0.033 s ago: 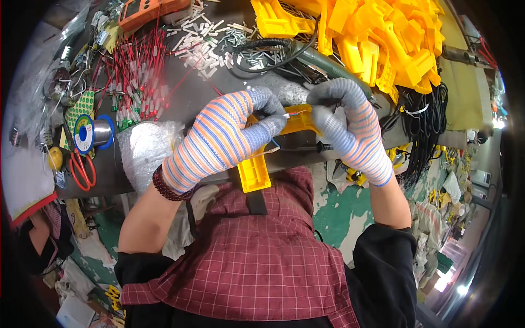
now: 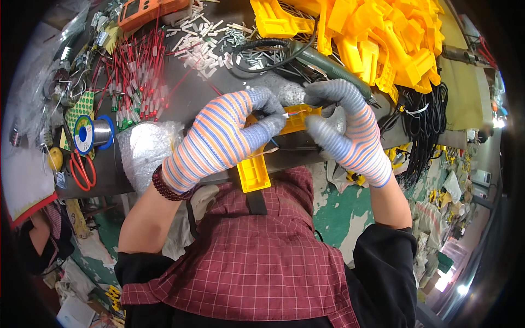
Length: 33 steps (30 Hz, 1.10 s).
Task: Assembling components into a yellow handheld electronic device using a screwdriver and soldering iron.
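My left hand (image 2: 227, 128), in a striped knitted glove, pinches a thin wire (image 2: 296, 113) with a small white sleeve at its fingertips. My right hand (image 2: 356, 124), gloved alike, is just to the right, its thumb and fingers apart around the wire's far side with nothing between them. Under the left hand lies a yellow plastic housing (image 2: 254, 174), its ribbed lower end sticking out toward my checked apron. More yellow plastic (image 2: 298, 121) shows between the two hands. Part of the housing is hidden behind the left hand.
Yellow plastic parts (image 2: 377, 44) are heaped at the far right, beside black cables (image 2: 426, 120). A green-handled tool (image 2: 333, 68) lies beyond my hands. On the left are red wires (image 2: 139, 71), a solder spool (image 2: 93, 134), orange-handled scissors (image 2: 82, 170) and bubble wrap (image 2: 149, 150).
My right thumb and fingertips have spread apart and drawn slightly away from the wire, uncovering more of the yellow plastic. My left hand has stayed in place.
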### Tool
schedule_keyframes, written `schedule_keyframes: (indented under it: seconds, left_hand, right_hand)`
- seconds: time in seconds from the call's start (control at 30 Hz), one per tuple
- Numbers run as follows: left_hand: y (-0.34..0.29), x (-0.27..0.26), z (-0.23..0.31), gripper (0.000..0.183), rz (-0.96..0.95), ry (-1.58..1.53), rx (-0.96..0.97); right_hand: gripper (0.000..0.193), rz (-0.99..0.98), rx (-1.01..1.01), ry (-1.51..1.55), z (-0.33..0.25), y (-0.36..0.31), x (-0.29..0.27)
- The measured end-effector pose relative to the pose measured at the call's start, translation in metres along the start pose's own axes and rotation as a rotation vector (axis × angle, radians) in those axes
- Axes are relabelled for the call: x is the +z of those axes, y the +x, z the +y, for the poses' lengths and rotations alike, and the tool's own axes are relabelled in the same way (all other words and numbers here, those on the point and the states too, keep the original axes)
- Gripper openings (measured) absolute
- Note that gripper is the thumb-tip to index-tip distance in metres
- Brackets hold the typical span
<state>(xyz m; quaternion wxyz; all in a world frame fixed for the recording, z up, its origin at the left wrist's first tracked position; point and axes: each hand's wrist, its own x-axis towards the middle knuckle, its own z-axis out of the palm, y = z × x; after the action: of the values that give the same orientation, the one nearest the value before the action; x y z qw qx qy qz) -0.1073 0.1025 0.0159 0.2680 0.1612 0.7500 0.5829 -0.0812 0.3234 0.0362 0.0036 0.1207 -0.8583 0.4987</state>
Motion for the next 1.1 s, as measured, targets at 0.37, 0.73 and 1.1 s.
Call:
schedule_keyframes:
  seconds: [0.37, 0.73, 1.1]
  left_hand:
    - [0.0, 0.002, 0.001, 0.012, 0.034, 0.079, 0.082]
    - [0.002, 0.0, -0.002, 0.014, -0.005, -0.003, 0.018]
    - [0.005, 0.0, -0.008, 0.017, -0.055, -0.074, 0.05]
  right_hand:
    - [0.019, 0.06, -0.445, -0.494, 0.016, 0.001, -0.007]
    - [0.037, 0.181, -0.442, -0.816, 0.037, -0.072, 0.027]
    - [0.039, 0.239, -0.358, -0.847, 0.047, -0.087, 0.025]
